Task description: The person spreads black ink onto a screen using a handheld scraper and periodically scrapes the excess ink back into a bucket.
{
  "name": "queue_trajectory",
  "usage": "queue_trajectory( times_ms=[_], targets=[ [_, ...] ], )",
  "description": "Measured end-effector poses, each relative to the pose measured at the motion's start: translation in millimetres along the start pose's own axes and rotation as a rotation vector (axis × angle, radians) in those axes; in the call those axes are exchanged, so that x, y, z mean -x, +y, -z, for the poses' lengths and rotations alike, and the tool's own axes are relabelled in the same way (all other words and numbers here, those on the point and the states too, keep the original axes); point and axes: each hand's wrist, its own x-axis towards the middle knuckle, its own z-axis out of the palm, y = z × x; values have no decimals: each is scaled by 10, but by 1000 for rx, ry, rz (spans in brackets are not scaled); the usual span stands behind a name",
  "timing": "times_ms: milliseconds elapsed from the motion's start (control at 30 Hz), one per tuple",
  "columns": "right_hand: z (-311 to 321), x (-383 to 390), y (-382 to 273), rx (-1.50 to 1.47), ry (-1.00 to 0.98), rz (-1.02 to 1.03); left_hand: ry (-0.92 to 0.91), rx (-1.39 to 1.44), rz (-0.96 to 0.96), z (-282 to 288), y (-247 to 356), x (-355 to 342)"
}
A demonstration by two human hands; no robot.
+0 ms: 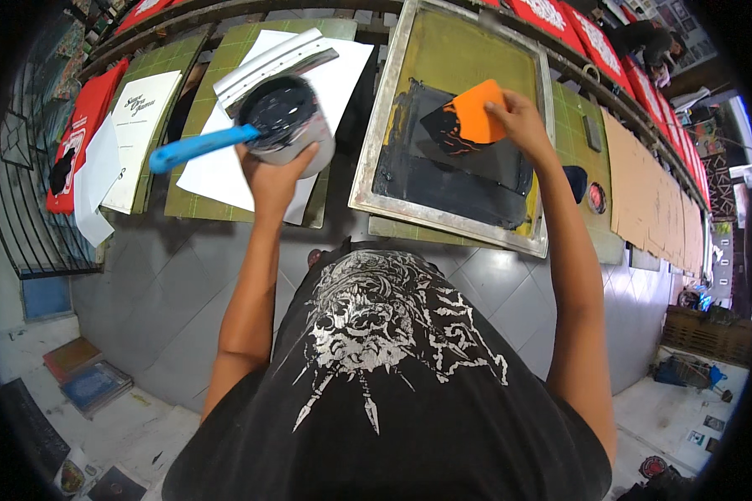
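My left hand [271, 179] is closed around a pale tub [317, 149] of black ink, held up over a white sheet of paper [217, 175]. A tool with a blue handle [200, 149] sticks out of the tub toward the left; its other end is hidden. Pinched in my right hand [522, 125] is an orange scraper [478, 108], its left end coated in black ink. The scraper is over a metal-framed printing screen [451, 224], and I cannot tell whether it touches the mesh. Black ink [451, 188] covers the screen's near half. A metal-handled squeegee [267, 63] lies behind the tub.
Green boards [225, 63] line the table, with a white printed sheet [146, 125] and red shirts at the left. Right of the screen are a small dark block [592, 134], a round lid [596, 198] and cardboard [643, 188]. Another person [647, 46] is at far right.
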Motion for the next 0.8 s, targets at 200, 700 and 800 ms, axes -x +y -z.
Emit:
queue_trajectory(
  times_ms=[200, 700, 800],
  targets=[
    [-625, -557, 560, 147, -299, -46, 123, -299, 86, 475, -400, 219],
    [-1237, -148, 83, 26, -606, -102, 167, -333, 145, 560, -704, 470],
    [-1263, -196, 99, -44, -678, -55, 186, -266, 153, 508, -784, 476]
  ],
)
